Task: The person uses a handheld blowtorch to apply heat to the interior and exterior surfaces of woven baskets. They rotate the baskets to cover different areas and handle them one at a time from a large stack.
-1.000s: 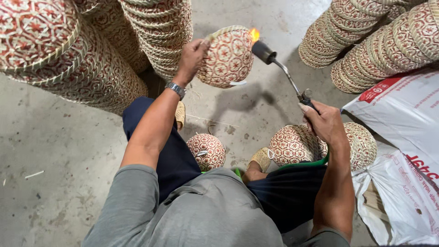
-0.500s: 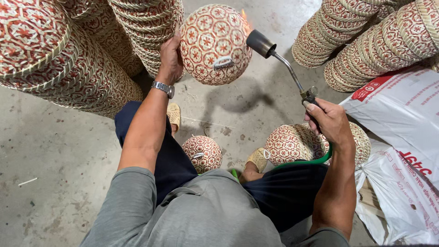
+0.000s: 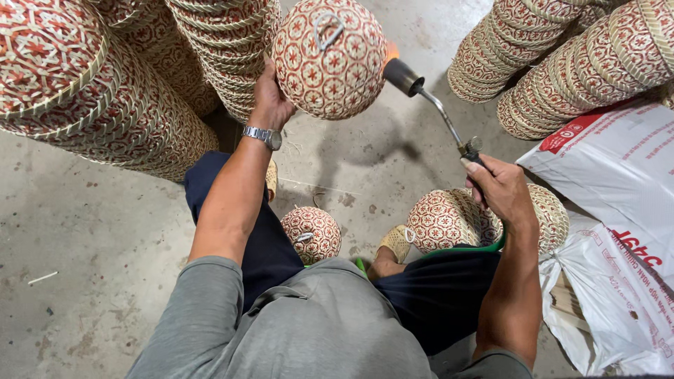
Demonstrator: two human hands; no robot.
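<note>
My left hand point(image 3: 270, 98) holds up a round woven basket point(image 3: 328, 56), red and cream with a star pattern and a small wire loop on top. My right hand point(image 3: 500, 188) grips the handle of a gas torch point(image 3: 430, 98) with a thin metal neck. The torch's dark nozzle points at the basket's right side, where a small orange flame shows. A metal watch sits on my left wrist.
Tall stacks of the same woven baskets lean at the upper left point(image 3: 105, 84) and upper right point(image 3: 562, 63). A small basket point(image 3: 311, 234) sits between my legs, and two more point(image 3: 449, 219) lie by my right knee. White printed sacks point(image 3: 618, 210) lie on the concrete floor at right.
My left hand has turned and lifted the basket so its wire loop now faces up. The torch nozzle stays at the basket's right side, and the flame is partly hidden behind it.
</note>
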